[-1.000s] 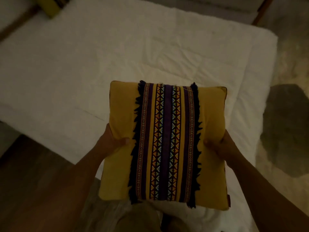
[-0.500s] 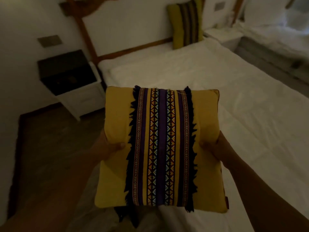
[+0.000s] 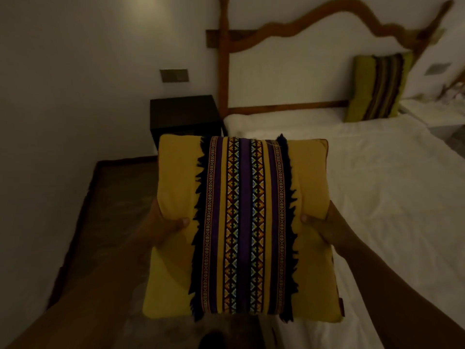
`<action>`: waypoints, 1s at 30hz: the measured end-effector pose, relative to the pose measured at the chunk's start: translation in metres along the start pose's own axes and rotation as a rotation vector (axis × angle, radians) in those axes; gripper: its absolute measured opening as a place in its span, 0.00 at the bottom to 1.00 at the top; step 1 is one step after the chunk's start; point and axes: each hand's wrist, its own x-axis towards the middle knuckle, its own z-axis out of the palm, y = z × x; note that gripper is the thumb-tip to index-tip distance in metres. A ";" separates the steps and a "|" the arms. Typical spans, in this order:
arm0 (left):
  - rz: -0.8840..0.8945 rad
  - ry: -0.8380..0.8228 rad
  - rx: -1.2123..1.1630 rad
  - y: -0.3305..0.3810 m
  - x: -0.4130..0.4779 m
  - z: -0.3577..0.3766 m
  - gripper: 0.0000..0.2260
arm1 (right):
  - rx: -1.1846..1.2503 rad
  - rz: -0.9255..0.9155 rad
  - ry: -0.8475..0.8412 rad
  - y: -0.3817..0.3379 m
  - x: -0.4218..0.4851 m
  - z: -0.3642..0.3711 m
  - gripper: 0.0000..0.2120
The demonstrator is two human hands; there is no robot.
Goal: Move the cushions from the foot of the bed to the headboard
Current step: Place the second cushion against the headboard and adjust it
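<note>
Yellow cushion [image 3: 241, 227] in both hands, w/ nightstand [image 3: 185, 115] beyond.

A dim bedroom is showing here: a white-sheeted bed [image 3: 377, 177] is stretching toward two o'clock, a carved wooden headboard [image 3: 314, 18] at one o'clock, a dark nightstand [image 3: 183, 117] at eleven.

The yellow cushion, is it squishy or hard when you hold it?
Probably squishy: the yellow cushion dents where the left hand and right hand pinch its sides. Likely light too, since it is held out in the air. Its cloth looks unlikely to slip.
</note>
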 end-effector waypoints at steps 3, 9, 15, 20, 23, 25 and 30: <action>-0.014 0.024 0.020 0.012 0.031 -0.029 0.56 | 0.004 -0.008 -0.003 -0.020 0.036 0.019 0.29; 0.001 0.021 0.020 0.040 0.107 -0.051 0.56 | -0.024 0.012 0.005 -0.045 0.121 0.029 0.37; 0.012 0.032 -0.009 0.075 0.211 -0.042 0.60 | -0.023 0.006 -0.007 -0.062 0.249 0.023 0.33; -0.029 0.045 -0.009 0.119 0.307 -0.038 0.65 | -0.021 0.019 -0.026 -0.085 0.354 0.011 0.39; -0.069 0.055 -0.021 0.142 0.356 -0.037 0.64 | -0.014 0.032 -0.044 -0.102 0.407 0.001 0.38; -0.073 0.049 -0.024 0.155 0.385 -0.035 0.63 | -0.014 0.027 -0.048 -0.112 0.436 -0.006 0.37; -0.034 0.062 -0.054 0.178 0.451 -0.024 0.55 | -0.004 0.019 -0.012 -0.131 0.491 -0.022 0.32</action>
